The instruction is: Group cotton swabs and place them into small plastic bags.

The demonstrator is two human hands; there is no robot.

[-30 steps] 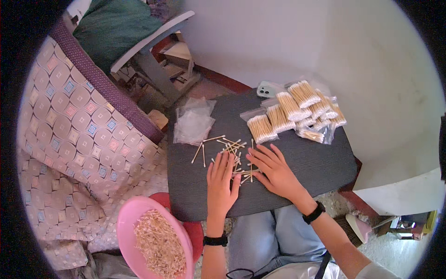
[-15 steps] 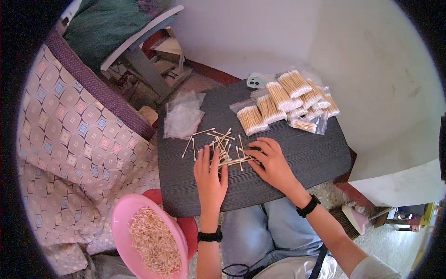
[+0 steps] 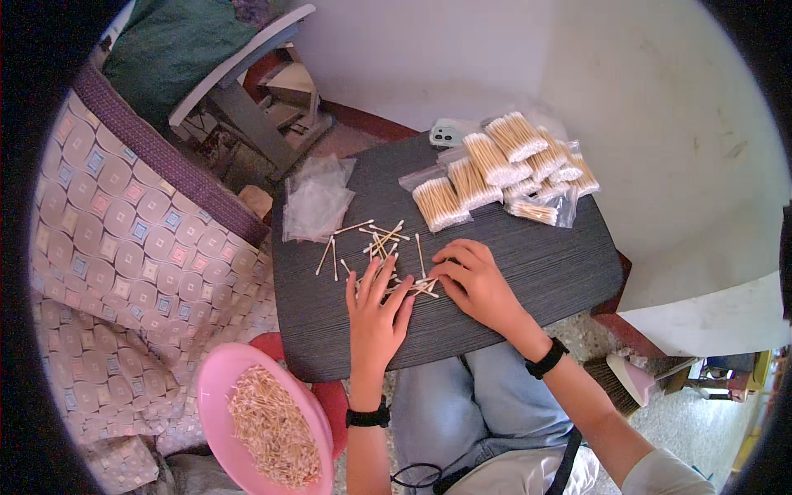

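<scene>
Loose cotton swabs [image 3: 381,239] with pale wooden sticks and white tips lie scattered on the dark table. My left hand [image 3: 377,309] rests over the near part of them, fingers spread, its fingertips among the swabs. To its right, my right hand [image 3: 474,285] has its fingers bent and drawn together, closed at the ends of a few crossed swabs [image 3: 424,286] between the two hands. My left palm hides some of the swabs. One swab [image 3: 420,254] lies apart, just left of my right fingers.
Filled clear bags of swabs [image 3: 499,161] are piled at the table's far right, beside a phone [image 3: 444,135]. Flat empty plastic bags [image 3: 320,202] lie at the far left. A pink basin [image 3: 216,388] full of swabs stands left, below the table edge [image 3: 289,351]. A broom [image 3: 610,384] is at right.
My right fingers have drawn closer together around the swab ends. The swabs between my hands have shifted, bunching nearer my right fingertips. The whole view has moved slightly.
</scene>
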